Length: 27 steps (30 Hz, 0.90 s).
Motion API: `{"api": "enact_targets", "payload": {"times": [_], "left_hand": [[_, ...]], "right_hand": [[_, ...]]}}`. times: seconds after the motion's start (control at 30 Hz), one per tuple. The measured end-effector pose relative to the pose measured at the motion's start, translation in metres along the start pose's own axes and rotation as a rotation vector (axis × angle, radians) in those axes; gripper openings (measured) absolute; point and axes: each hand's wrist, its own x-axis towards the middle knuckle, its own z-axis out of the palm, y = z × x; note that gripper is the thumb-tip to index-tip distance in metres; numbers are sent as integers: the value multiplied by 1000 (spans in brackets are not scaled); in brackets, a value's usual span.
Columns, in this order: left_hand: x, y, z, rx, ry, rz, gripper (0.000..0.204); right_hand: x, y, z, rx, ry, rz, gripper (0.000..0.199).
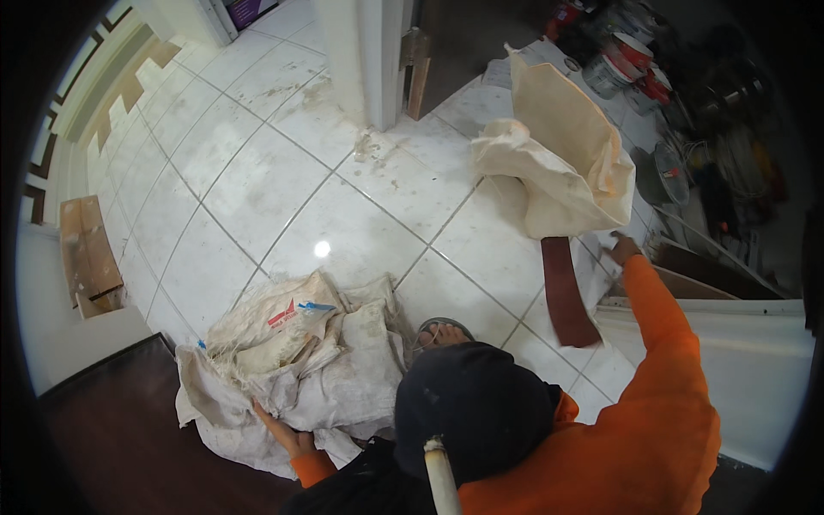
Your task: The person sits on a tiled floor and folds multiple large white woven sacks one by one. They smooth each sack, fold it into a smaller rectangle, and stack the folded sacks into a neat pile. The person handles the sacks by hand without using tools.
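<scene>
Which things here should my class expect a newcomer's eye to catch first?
Probably the bright orange right sleeve, at lower right. Next, the heap of whitish sacks at lower left, the left hand at its near edge. Then the gaping cream bag at upper right, with a dark reddish strip below it.

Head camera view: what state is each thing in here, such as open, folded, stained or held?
White sacks: heaped, crumpled, frayed at the edges
Cream sack: mouth spread open, sides slack
Dark red strip: unrolled, slightly curved, upper end meeting the cream sack
Cardboard piece: creased
Tiled floor: dirty patches near the doorway
Left hand: at the white sacks, grip unclear
Right hand: beside the cream sack, contact unclear
</scene>
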Motion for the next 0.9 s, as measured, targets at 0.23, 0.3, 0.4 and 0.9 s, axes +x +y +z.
{"api": "enact_targets", "payload": {"times": [0.23,0.3,0.4,0.9], "left_hand": [[-5,6,-1,-49,16,24,73],[-6,7,1,-43,30,42,73],[-1,3,4,-73,-2,27,72],[0,0,-9,-140,93,73,66]], "right_hand": [[-81,-172,-161,1078,1014,-673,17],[-147,-261,-164,674,921,-1118,29],[-197,-363,-122,38,491,-1557,59],[-72,-297,-205,134,887,-1246,59]]}}
